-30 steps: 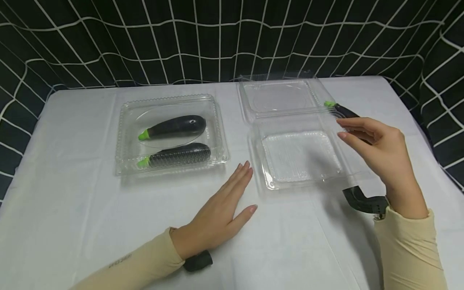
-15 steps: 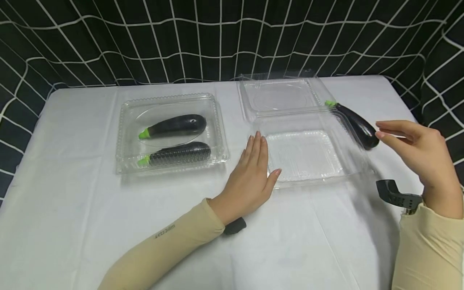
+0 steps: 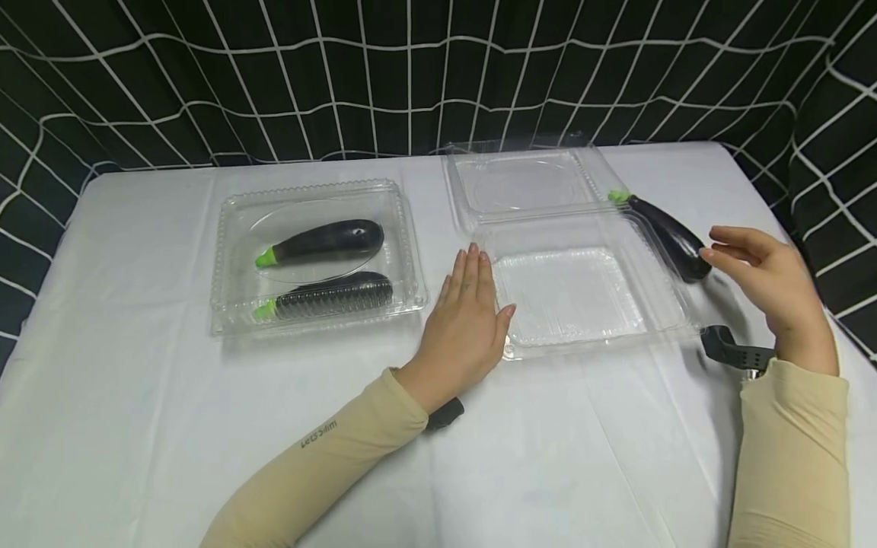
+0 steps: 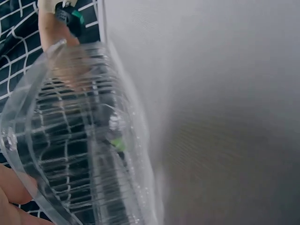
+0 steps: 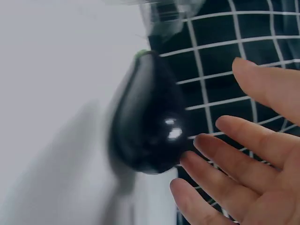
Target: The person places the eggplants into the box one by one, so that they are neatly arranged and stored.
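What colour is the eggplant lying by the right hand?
Glossy dark purple eggplant with a green stem end; head view shows it best.

Table covered edge to edge with plain white cloth, faintly creased, filling near and middle ground. Black curtain with irregular white grid lines hung along far edge, wrapping round left and right sides. Lighting even and diffuse, soft shadows only.

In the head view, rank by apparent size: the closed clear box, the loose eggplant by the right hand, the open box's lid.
1. Closed clear box
2. Open box's lid, though it lies farther back
3. Loose eggplant
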Demonstrator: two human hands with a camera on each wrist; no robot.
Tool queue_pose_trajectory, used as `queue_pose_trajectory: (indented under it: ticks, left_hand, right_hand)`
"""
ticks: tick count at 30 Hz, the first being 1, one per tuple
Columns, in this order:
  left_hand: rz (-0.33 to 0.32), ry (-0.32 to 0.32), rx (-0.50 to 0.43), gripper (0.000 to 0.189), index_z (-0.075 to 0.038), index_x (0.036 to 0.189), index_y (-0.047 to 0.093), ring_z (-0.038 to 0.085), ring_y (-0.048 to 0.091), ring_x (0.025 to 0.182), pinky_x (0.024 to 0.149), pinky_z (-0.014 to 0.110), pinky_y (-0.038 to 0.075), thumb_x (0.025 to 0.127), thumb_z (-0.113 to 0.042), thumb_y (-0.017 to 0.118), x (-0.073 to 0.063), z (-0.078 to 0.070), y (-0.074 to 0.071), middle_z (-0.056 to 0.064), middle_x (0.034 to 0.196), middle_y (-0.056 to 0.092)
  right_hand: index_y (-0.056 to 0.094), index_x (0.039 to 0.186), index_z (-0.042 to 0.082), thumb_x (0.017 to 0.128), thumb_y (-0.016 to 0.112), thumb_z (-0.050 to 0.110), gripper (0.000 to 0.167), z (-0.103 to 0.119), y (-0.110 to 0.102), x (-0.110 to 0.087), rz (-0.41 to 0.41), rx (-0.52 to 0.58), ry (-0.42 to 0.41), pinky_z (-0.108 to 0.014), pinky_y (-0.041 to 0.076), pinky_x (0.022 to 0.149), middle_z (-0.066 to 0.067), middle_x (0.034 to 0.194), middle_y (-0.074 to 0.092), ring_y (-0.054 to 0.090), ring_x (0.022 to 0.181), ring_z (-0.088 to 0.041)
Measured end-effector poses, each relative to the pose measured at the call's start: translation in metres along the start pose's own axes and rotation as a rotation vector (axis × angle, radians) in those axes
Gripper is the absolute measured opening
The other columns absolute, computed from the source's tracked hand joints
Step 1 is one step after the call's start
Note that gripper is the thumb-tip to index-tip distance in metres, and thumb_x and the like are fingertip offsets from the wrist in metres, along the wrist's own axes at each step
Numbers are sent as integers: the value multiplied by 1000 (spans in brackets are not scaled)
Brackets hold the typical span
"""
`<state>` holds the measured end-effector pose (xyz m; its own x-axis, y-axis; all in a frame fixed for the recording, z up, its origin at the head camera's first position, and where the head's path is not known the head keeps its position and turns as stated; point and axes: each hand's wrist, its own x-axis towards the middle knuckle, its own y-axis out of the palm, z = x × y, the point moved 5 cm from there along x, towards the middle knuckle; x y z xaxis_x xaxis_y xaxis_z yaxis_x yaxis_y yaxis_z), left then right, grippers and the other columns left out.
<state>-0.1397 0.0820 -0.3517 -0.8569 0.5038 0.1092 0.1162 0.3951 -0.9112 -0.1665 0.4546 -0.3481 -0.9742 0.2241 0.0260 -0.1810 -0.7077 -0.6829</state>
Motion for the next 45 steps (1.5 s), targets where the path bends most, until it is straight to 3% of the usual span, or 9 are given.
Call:
queue_pose_trajectory:
  ticks: [4,7,11,15,19,21,23,32,45]
  left_hand:
    - [-36,9,26,64,13,144,17,35,8,142,114,42,18,102,-32,34,0,2,0,27,153,11]
    - [-47,10,27,64,13,144,17,35,9,142,114,42,18,102,-32,34,0,3,0,26,153,12]
    - [-53,10,15,64,13,144,17,35,9,142,114,42,18,102,-31,35,0,4,2,26,153,12]
    - [-54,25,11,64,14,144,17,35,8,142,113,43,19,102,-31,34,0,3,4,27,152,12]
    - [-55,33,18,64,14,144,17,35,9,142,113,43,19,102,-32,33,0,2,4,27,153,11]
    - [-52,31,22,64,13,144,17,35,8,142,113,43,19,102,-32,33,0,2,4,26,153,11]
    - [-51,27,24,64,13,144,16,35,8,142,114,42,19,102,-32,33,-1,2,4,26,153,11]
    - [-59,29,17,64,13,144,17,35,9,142,113,43,19,102,-32,34,-1,2,4,26,153,11]
    - [-63,33,-1,64,14,144,17,35,8,142,113,44,19,102,-31,34,-2,2,4,26,153,11]
  right_hand:
    - [41,141,2,92,60,32,61,6,9,-1,41,-32,10,-20,30,100,16,121,50,45,112,2]
    - [40,142,4,92,61,32,62,6,12,-1,9,-9,46,-26,25,106,12,124,49,42,118,-4]
    - [43,141,6,90,64,28,59,-4,15,-1,-50,78,70,-13,31,94,15,121,52,47,108,1]
    - [47,138,4,89,67,19,55,-18,21,-2,-99,286,80,-5,38,77,16,113,57,51,99,5]
    - [52,131,-1,84,71,8,51,-27,24,-2,-150,531,68,-5,43,74,13,104,61,55,93,1]
    - [53,129,-1,83,72,7,50,-28,25,-2,-159,573,64,-5,44,74,11,103,61,56,93,0]
    - [53,129,0,83,72,8,50,-28,25,-2,-159,545,70,-5,44,74,12,104,60,56,93,0]
    - [49,136,6,88,67,19,53,-25,26,-1,-149,209,111,-5,40,75,17,107,55,51,96,4]
    - [54,132,7,88,68,19,48,-24,26,-2,-156,178,113,-5,39,69,22,98,55,50,90,3]
